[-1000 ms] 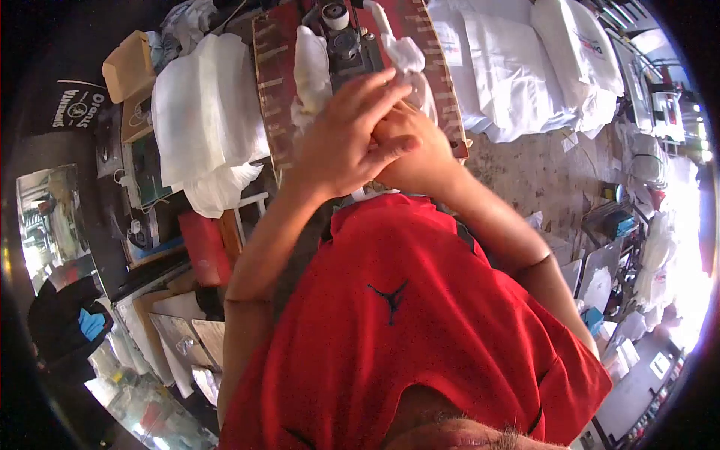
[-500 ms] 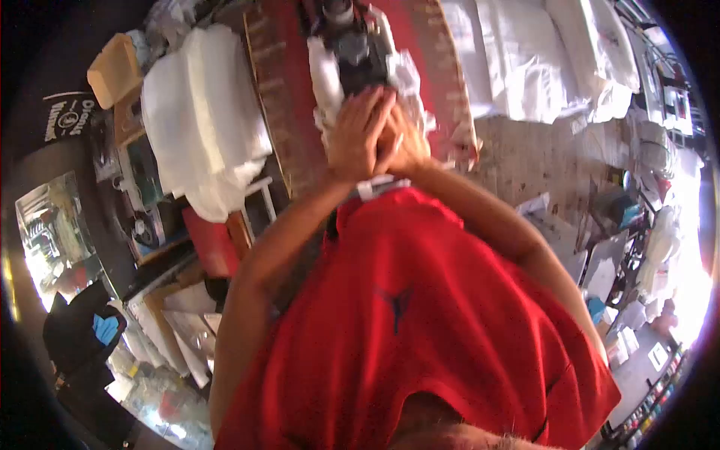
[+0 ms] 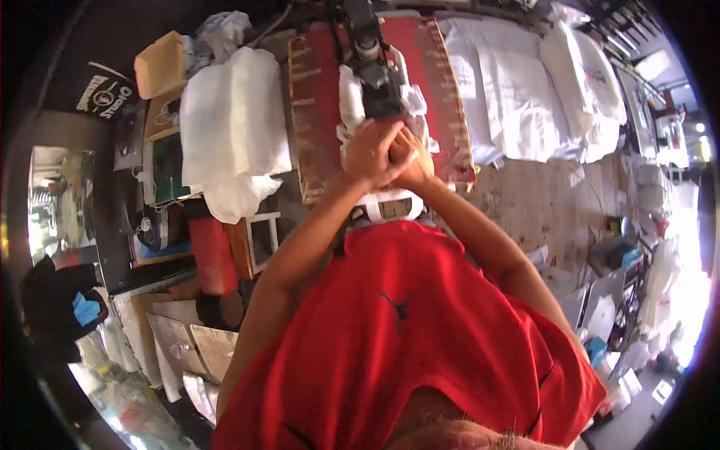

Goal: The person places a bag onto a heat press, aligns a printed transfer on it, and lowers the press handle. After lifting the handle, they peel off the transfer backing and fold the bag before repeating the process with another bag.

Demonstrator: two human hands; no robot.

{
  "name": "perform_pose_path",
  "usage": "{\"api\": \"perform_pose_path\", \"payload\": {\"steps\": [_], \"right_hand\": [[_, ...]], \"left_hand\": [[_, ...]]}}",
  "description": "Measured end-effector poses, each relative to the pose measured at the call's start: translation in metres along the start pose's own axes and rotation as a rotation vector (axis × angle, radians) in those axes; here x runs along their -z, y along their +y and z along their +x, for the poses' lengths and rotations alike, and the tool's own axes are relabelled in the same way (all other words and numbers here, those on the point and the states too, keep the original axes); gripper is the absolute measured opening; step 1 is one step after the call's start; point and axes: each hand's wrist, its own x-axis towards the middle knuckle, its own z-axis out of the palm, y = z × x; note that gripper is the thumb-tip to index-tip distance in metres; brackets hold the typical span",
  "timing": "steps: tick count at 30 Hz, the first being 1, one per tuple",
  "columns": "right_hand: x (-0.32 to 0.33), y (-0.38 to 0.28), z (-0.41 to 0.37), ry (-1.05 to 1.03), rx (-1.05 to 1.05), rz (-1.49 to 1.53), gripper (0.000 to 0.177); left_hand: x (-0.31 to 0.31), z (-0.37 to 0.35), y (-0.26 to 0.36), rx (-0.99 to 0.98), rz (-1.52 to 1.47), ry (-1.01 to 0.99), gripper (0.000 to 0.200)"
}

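My left hand [image 3: 369,155] and my right hand [image 3: 417,163] are closed together, fingers folded over one another, in front of my waist. Whatever lies inside or under them is hidden. Just beyond the fingertips is a black block-like machine part [image 3: 382,96], with a round metallic piece behind it. White padded or wrapped bars [image 3: 350,97] run along both sides of this part. Beneath everything lies a red board [image 3: 313,97] with a worn, taped border. A white curved strap or bar [image 3: 384,196] shows between my wrists and my red shirt.
White fabric stacks lie on the left [image 3: 234,112] and on the right [image 3: 510,97] of the red board. An open cardboard box [image 3: 160,64] stands at the far left. A red panel [image 3: 212,255] and a white frame [image 3: 264,240] are near my left arm.
The view has shifted so the board and hands appear lower and more of the black machine shows at the top. My hands remain together, with the fingers folded more tightly.
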Motion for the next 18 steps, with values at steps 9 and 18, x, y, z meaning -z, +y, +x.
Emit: {"api": "perform_pose_path", "payload": {"steps": [9, 18], "right_hand": [[0.025, 0.014, -0.005, 0.268, -0.428, 0.799, 0.011], [0.123, -0.063, 0.101, 0.395, 0.277, 0.291, 0.02]], "left_hand": [[0.014, 0.026, -0.003, 0.247, -0.057, -0.144, 0.032], [0.031, 0.125, -0.039, -0.211, 0.042, -0.18, 0.021]]}}
